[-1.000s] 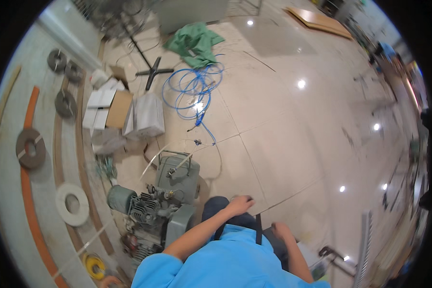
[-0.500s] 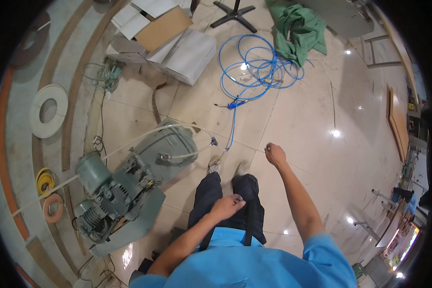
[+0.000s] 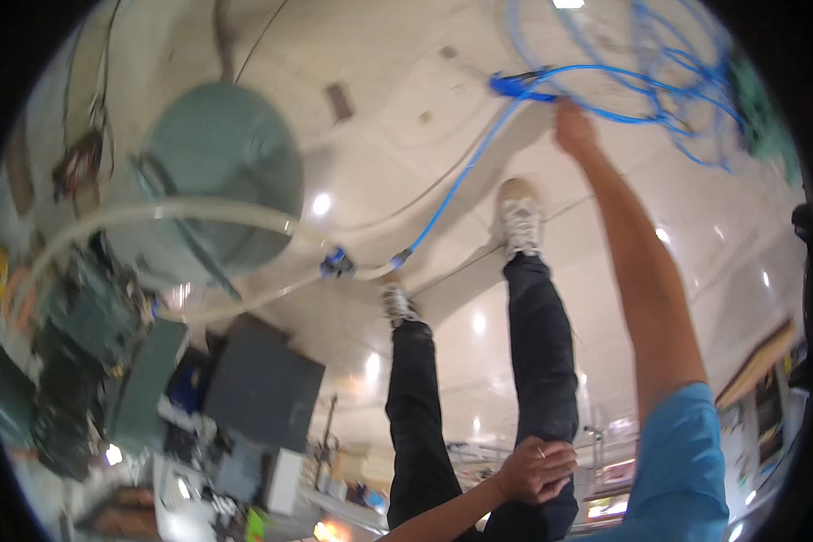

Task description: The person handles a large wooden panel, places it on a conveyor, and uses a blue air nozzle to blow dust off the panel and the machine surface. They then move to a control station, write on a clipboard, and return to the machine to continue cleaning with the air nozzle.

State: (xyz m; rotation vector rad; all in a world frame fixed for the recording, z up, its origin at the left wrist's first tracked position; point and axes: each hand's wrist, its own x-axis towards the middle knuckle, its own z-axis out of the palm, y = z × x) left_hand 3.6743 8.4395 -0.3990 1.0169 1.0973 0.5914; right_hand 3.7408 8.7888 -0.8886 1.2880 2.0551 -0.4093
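Observation:
My right hand (image 3: pixel 574 129) reaches far forward and down to the floor, its fingertips at the end of a blue air blow gun (image 3: pixel 518 87). Motion blur hides whether those fingers have closed on it. A coiled blue air hose (image 3: pixel 646 86) lies just beyond and to the right of that hand. One length of blue hose (image 3: pixel 456 191) runs back to a black and blue fitting (image 3: pixel 338 263), which joins a clear tube (image 3: pixel 217 212). Against the thigh of my dark trousers my left hand (image 3: pixel 539 470) is curled closed, with nothing visible in it.
A grey-green compressor tank (image 3: pixel 226 144) stands at the left, its motor (image 3: pixel 90 303) below it. A dark grey box-like thing (image 3: pixel 262 379) sits nearer. Green cloth (image 3: pixel 761 113) lies at the far right edge. A wooden board (image 3: pixel 757 361) is at the right.
I have bent forward, and the view has tilted and come closer to the floor. My right hand has moved forward to the blow gun. My left hand now rests against my leg, fingers curled.

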